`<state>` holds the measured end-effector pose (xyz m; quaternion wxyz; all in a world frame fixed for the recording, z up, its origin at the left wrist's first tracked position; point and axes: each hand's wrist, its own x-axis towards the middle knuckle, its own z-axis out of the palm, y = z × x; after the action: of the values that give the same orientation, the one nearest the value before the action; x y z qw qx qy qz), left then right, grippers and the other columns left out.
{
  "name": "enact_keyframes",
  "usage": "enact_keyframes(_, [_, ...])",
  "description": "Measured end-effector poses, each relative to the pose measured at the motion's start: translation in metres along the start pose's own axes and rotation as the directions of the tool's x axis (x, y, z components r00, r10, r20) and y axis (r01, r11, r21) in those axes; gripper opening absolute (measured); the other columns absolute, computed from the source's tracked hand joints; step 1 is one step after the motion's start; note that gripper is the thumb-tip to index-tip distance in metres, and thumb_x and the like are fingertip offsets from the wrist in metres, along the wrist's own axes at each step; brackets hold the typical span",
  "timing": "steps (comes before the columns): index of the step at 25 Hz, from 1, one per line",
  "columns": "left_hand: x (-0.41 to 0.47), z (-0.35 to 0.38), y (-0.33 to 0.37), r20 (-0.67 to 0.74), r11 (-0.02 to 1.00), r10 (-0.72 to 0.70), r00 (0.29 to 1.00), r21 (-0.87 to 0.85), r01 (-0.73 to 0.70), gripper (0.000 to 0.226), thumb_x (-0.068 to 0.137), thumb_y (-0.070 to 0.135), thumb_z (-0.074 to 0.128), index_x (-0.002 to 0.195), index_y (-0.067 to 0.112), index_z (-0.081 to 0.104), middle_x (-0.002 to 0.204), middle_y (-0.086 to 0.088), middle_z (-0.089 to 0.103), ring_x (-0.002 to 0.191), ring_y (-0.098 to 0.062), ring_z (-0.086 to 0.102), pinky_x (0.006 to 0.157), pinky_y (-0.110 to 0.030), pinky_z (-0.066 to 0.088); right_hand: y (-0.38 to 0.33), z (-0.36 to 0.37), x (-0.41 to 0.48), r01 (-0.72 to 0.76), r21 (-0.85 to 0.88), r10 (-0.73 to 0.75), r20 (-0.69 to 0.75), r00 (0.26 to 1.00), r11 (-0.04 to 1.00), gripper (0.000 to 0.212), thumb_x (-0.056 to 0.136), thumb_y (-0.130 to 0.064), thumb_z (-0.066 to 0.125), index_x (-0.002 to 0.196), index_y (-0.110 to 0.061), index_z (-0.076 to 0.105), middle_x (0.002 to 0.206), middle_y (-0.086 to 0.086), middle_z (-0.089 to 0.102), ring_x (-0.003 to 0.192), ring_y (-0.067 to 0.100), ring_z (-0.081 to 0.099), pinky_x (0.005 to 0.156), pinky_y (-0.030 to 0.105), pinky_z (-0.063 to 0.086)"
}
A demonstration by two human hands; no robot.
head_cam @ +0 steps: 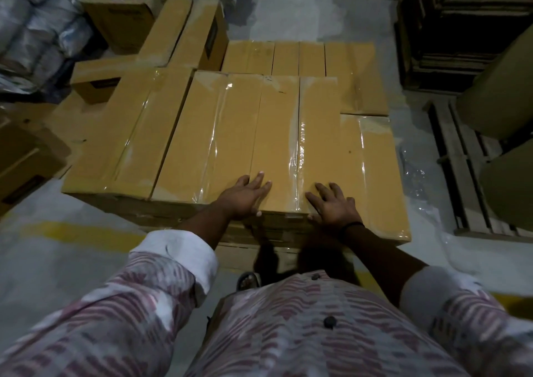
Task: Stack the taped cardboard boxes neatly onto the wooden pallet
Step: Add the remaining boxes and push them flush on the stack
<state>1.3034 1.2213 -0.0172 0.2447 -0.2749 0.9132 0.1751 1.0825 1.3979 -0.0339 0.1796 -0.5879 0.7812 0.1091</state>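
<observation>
Note stack of taped cardboard boxes (219, 134) filling the middle of the view, clear tape (300, 157) glinting along the seams. Find left hand (245, 196) laid flat on the near end of the top box (274, 134), fingers straight and spread, thumb at the front edge, gripping nothing. Find right hand (334, 206) likewise flat and spread just beside it, past the taped seam, dark band (353, 226) at the wrist, holding nothing. Glimpse what looks like a strip of the wooden pallet (233, 257) in shadow under the stack's near edge, on the grey floor (57, 261). Log loose cartons (127, 16) far left, a bare pallet (461, 175) to the right. Cannot tell whether the rightmost box (375, 175) sits level with the rest.
</observation>
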Motion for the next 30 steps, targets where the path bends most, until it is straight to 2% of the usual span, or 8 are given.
enact_keyframes(10, [0.001,0.007,-0.003,-0.085,1.0,0.017,0.996,0.0,-0.017,0.087,0.096,0.036,0.067,0.163,0.033,0.013,0.172,0.003,-0.001,0.155,-0.036,0.007,0.119,-0.053,0.032,0.0,0.0,0.0,-0.004,0.027,0.004,-0.02,1.0,1.0,0.062,0.099,-0.054,0.046,0.153,-0.036,0.022,0.167,-0.001,0.006,0.15,0.035,0.004,0.106,0.059,0.033])
enact_keyframes(14, [0.002,0.006,-0.001,-0.094,1.0,0.019,0.995,-0.002,-0.019,0.086,0.097,0.034,0.067,0.164,0.027,0.013,0.172,-0.001,-0.001,0.156,-0.036,0.008,0.12,-0.05,0.029,-0.001,-0.001,0.0,-0.009,0.04,0.011,-0.037,0.999,0.999,0.061,0.098,-0.052,0.047,0.152,-0.036,0.024,0.167,-0.001,0.008,0.15,0.034,0.005,0.106,0.059,0.033])
enact_keyframes(24, [0.001,0.007,0.005,-0.113,0.999,-0.018,0.993,-0.031,0.015,0.086,0.095,0.029,0.07,0.163,0.024,0.017,0.172,-0.004,0.003,0.156,-0.035,0.01,0.117,-0.05,0.035,0.003,-0.001,0.001,0.005,0.083,-0.003,-0.025,1.0,0.997,0.061,0.098,-0.051,0.049,0.153,-0.036,0.026,0.167,-0.001,0.008,0.151,0.033,0.005,0.107,0.058,0.032])
enact_keyframes(30, [-0.002,0.002,0.021,-0.188,0.961,-0.131,0.973,-0.263,0.079,0.08,0.088,0.03,0.079,0.156,0.02,0.038,0.169,-0.006,0.021,0.154,-0.035,0.021,0.118,-0.045,0.031,0.003,0.004,-0.002,0.008,0.095,-0.002,-0.07,0.998,0.995,0.058,0.098,-0.047,0.052,0.151,-0.035,0.032,0.167,-0.001,0.012,0.15,0.033,0.009,0.106,0.055,0.033])
